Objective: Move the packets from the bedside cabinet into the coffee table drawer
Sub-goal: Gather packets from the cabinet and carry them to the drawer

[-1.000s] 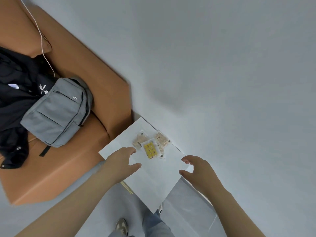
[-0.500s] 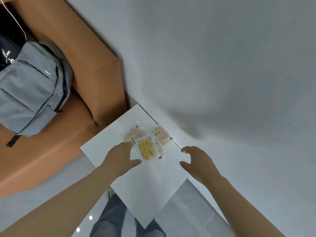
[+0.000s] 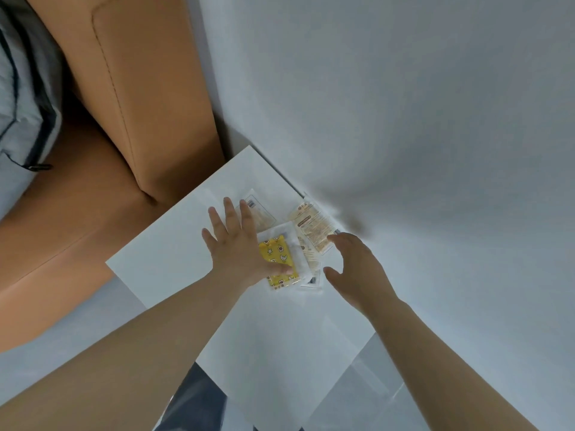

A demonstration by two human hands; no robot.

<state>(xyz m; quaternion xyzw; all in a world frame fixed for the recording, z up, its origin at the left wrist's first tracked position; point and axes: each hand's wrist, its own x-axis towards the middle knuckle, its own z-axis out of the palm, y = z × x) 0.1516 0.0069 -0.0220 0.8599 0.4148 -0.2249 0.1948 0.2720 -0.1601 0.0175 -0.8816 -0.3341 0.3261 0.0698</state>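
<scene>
Several clear packets lie in a loose pile on the white bedside cabinet top (image 3: 174, 256) near the wall. A yellow patterned packet (image 3: 279, 259) is in the middle, a beige printed packet (image 3: 314, 227) to its right, and another pale packet (image 3: 261, 213) behind. My left hand (image 3: 238, 244) lies flat with fingers spread over the pile's left side, thumb on the yellow packet. Fingers loosely bent, my right hand (image 3: 354, 265) hovers at the pile's right edge, its fingertips at the beige packet. It holds nothing.
An orange-brown sofa (image 3: 149, 98) stands against the cabinet's left side, with a grey backpack (image 3: 21, 104) on its seat. A plain grey wall (image 3: 404, 119) runs behind and to the right. My legs and glossy floor (image 3: 373, 390) show below the cabinet's near corner.
The view has closed in on the cabinet. My left hand has opened flat onto the packets, and my right hand has moved left to the pile's edge.
</scene>
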